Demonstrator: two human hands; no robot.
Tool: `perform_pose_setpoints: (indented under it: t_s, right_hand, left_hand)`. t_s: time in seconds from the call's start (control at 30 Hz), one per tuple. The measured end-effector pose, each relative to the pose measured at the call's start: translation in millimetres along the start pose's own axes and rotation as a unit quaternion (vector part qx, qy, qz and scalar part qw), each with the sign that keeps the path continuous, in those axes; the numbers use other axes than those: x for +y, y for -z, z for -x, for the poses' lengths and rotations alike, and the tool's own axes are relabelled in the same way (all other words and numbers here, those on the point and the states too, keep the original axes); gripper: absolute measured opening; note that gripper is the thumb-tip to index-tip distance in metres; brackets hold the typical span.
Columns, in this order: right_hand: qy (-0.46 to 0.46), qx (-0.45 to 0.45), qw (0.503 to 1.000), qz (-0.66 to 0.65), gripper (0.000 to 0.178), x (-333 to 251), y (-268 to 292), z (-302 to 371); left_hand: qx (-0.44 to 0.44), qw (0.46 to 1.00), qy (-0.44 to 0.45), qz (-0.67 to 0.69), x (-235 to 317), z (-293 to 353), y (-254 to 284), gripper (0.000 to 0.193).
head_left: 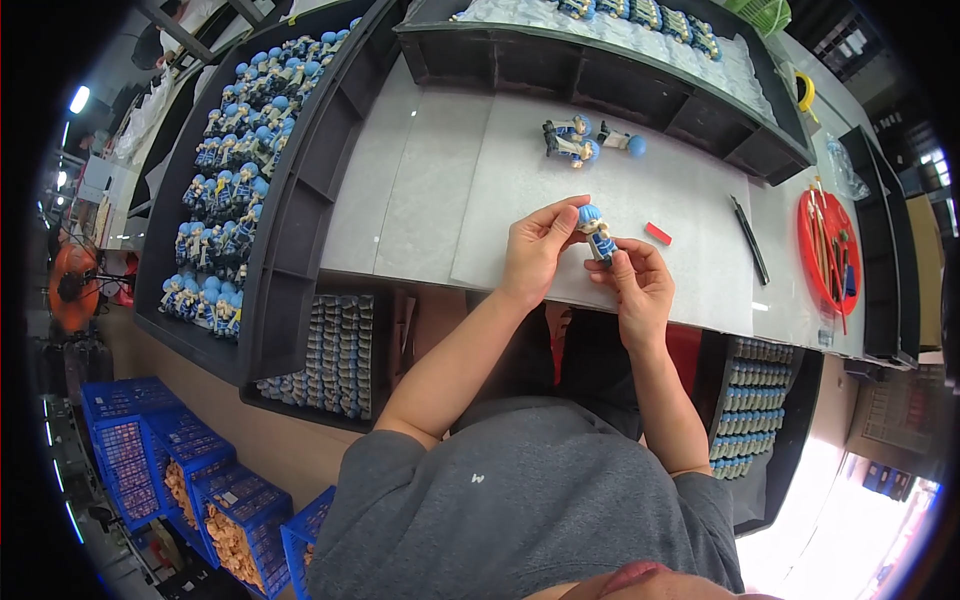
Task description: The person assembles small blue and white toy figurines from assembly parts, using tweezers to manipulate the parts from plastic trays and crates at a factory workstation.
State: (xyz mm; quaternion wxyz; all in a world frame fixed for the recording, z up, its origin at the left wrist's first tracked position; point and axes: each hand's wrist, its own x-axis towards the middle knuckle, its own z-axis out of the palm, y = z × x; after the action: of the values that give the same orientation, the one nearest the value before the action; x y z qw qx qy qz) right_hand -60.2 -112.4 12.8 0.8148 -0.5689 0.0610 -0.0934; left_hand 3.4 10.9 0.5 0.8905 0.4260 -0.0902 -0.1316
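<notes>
Left hand (537, 252) pinches figurine (598, 237) at blue head; right hand (646, 288) pinches feet end. Figurine between hands, over near part of table (420, 185); whether touching surface, hard to tell. Red block (658, 234) just right. Black pen (750, 240) farther right, then red dish (805, 255) with brushes (821, 230). Loose figurines (575, 148) lie beyond hands. Black tray (320, 170) at left, full of packed figurines (235, 185).
</notes>
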Motion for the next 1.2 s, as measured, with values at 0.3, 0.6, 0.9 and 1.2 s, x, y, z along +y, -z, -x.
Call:
perform_pose_setpoints:
  t_s: [0.3,0.6,0.9,1.2]
  right_hand:
    - [0.344,-0.015,0.856,0.384,0.029,-11,15,-4]
    - [0.218,0.089,0.833,0.501,0.028,-25,53,-36]
    - [0.205,0.071,0.837,0.503,0.026,-21,54,-37]
    - [0.092,0.067,0.950,0.292,0.028,-24,55,-33]
  left_hand:
    - [-0.036,0.991,0.014,-0.128,-1,-1,-3,0.033]
    - [-0.054,0.988,0.022,-0.142,3,1,-7,0.036]
    - [-0.055,0.990,0.032,-0.123,1,0,-7,0.037]
    - [-0.059,0.984,0.039,-0.161,3,0,-8,0.028]
